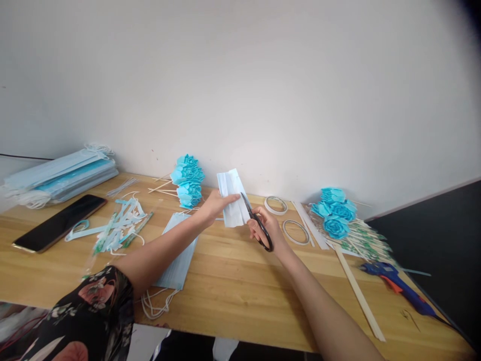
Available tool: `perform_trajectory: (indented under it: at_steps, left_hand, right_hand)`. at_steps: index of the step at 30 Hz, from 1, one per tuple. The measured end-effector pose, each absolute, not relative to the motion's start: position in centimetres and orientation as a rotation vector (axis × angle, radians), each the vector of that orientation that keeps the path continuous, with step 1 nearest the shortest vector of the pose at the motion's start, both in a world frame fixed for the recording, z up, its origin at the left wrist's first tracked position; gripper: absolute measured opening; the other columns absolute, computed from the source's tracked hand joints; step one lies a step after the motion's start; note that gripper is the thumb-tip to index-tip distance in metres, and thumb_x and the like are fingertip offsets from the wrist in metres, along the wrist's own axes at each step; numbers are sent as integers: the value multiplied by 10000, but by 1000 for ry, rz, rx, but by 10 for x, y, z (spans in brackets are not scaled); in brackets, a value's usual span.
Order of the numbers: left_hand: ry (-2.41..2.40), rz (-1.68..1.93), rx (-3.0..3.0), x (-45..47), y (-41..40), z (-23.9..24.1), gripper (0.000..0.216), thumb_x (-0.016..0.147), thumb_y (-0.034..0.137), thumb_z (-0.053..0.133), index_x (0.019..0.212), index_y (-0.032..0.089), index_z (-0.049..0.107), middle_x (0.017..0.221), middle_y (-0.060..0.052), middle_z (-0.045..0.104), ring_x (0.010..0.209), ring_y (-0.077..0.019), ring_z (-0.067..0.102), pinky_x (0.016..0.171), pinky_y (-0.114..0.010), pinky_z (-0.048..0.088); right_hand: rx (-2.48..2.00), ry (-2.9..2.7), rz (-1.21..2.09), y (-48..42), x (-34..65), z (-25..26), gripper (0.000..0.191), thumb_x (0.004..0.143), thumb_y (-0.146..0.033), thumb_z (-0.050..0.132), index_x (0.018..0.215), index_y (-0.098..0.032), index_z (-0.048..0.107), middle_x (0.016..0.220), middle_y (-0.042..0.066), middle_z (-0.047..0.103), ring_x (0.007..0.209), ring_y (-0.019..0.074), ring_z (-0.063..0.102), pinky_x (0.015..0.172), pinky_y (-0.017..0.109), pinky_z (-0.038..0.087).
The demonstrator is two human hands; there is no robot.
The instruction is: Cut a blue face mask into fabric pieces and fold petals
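My left hand (218, 205) grips a pale blue face mask (233, 213) by its left side, holding it up above the table with the thumb across its front. In my right hand (268, 228) is a pair of black-handled scissors (248, 204), fingers in the handles. The blades lie at the right edge of the mask, pointing up and left; whether they are apart I cannot tell. Another face mask (180, 255) with white ear loops lies flat on the table, partly under my left forearm.
On the wooden table (240, 301) lie a mask stack (63, 173), a phone (60, 223), cut strips (126, 223), blue fabric flowers (188, 180), more flowers (336, 225), tape rolls (276, 211), a wooden strip (358, 293) and a blue glue gun (400, 286). A wall (240, 90) stands behind.
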State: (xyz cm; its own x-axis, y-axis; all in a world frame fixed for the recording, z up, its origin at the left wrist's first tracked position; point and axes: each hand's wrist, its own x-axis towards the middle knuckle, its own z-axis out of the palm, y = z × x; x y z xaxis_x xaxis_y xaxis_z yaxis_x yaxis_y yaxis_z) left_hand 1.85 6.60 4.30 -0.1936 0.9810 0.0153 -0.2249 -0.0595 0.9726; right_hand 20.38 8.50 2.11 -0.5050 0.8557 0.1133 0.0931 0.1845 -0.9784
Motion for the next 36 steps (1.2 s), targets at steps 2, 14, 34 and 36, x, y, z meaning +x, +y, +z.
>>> perform_trajectory:
  at_steps: [2,14,34,36]
  left_hand:
    - [1157,1475,964,19,66,43,432,602,396,804,893,97,690,925,-127,723,850,-263,654,774,-364,495]
    - [1182,1486,1000,19,66,42,427,611,399,793,900,102,693,929,-124,730,855,-270,664,770,-368,509]
    - [1123,1439,1014,25,65,32,462,677,471,748,952,103,703,947,-122,724,866,-261,662,775,-347,501]
    - [1059,1481,960,24,67,31,456,691,464,736,950,91,692,930,-122,720,856,-248,657,781,-339,493]
  right_hand:
    - [-903,-1769,1380,85,204,21,330,717,-458,659,841,-212,476,528,-97,510,321,57,407,388,230,456]
    - [-831,-1831,1459,85,205,27,454,706,-586,639,888,-215,452,554,-87,524,372,61,436,418,206,423]
    - [-761,-1776,1332,83,205,24,408,790,-598,574,886,-217,465,525,-79,492,372,74,401,370,200,328]
    - [-769,-1755,1333,83,205,25,410,790,-599,574,893,-215,473,510,-80,491,368,79,417,366,200,347]
